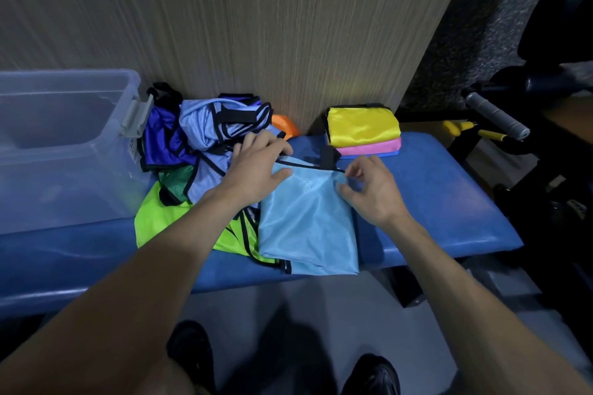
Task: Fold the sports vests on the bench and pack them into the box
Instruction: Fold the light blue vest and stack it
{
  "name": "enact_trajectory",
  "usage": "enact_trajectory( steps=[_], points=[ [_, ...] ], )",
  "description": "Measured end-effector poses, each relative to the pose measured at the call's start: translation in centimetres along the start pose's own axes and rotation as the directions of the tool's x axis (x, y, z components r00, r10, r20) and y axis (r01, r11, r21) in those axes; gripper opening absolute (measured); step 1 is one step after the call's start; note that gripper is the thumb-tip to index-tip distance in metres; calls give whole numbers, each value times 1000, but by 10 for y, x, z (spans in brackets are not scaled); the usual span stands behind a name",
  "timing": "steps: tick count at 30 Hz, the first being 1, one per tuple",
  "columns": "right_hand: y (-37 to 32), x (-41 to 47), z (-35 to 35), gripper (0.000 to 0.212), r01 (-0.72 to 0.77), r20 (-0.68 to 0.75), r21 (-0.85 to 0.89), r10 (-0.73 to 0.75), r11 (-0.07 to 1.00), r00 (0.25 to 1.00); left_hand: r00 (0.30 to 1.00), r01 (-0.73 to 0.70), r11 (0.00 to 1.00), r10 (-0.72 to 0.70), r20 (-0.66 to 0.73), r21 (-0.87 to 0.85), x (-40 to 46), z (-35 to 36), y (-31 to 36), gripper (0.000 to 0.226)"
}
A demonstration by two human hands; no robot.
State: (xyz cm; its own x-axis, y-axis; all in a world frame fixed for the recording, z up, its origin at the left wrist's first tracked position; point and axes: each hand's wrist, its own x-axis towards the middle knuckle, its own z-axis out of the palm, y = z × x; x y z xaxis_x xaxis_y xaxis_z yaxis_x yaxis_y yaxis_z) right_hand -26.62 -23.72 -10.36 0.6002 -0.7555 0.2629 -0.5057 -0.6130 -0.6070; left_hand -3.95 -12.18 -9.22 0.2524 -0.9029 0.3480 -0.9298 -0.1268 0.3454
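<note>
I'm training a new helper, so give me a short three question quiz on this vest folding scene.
1. True or false: the clear box already holds folded vests.
2. Which colour tops the folded stack? A pink, B yellow, C green.
3. Which vest do both hands touch?

Key: 1 false, no vests show inside. 2 B. 3 The light blue vest; left hand rests flat on it, right hand pinches its edge.

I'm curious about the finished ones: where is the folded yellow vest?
The folded yellow vest tops a small stack over a pink vest, at the bench's far right edge against the wooden wall.
</note>
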Motion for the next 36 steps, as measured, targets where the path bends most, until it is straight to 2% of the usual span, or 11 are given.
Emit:
enact_trajectory(
  steps=[2, 4, 6, 8, 12, 17, 23, 25, 29, 33, 36],
  points=[
    [-5, -18, -13, 26, 90, 146, 0, -89, 996, 985, 983, -176, 978, 181, 38, -111, -14, -12, 12, 23],
    [-12, -38, -21, 31, 163, 288, -11, -153, 987, 945, 912, -287, 934, 334, 240, -212, -34, -24, 27, 29],
    [-19, -55, -22, 38, 212, 358, -51, -181, 976, 916, 811, -329, 934, 356, 464, -142, -54, -31, 37, 43],
    [-24, -68, -18, 41, 240, 391, -91, -187, 966, 901, 763, -400, 917, 323, 560, 15, -69, -34, 37, 50],
    [-31, -82, -7, 45, 293, 419, -247, -170, 924, 892, 794, -406, 906, 285, 536, 119, -80, -38, 31, 38],
    [-49, -90, 6, 58, 307, 366, -326, -180, 894, 913, 869, -316, 944, 247, 428, 97, -84, -40, 35, 16],
    [-61, -97, 23, 53, 258, 280, -428, -144, 866, 949, 938, -195, 973, 221, 267, -122, -78, -42, 38, 10],
    [-60, -94, 23, 46, 238, 271, -467, -118, 852, 955, 941, -183, 974, 213, 263, -134, -79, -41, 41, 11],
    [-56, -87, 8, 49, 203, 238, -489, -95, 849, 967, 921, -200, 973, 228, 317, -118, -83, -31, 52, 13],
    [-51, -88, -3, 50, 186, 218, -551, -75, 813, 973, 907, -233, 972, 232, 351, -40, -88, -17, 65, 9],
    [-45, -96, -2, 47, 218, 230, -582, -98, 783, 968, 883, -298, 954, 259, 392, 41, -88, -16, 70, 15]
  ],
)
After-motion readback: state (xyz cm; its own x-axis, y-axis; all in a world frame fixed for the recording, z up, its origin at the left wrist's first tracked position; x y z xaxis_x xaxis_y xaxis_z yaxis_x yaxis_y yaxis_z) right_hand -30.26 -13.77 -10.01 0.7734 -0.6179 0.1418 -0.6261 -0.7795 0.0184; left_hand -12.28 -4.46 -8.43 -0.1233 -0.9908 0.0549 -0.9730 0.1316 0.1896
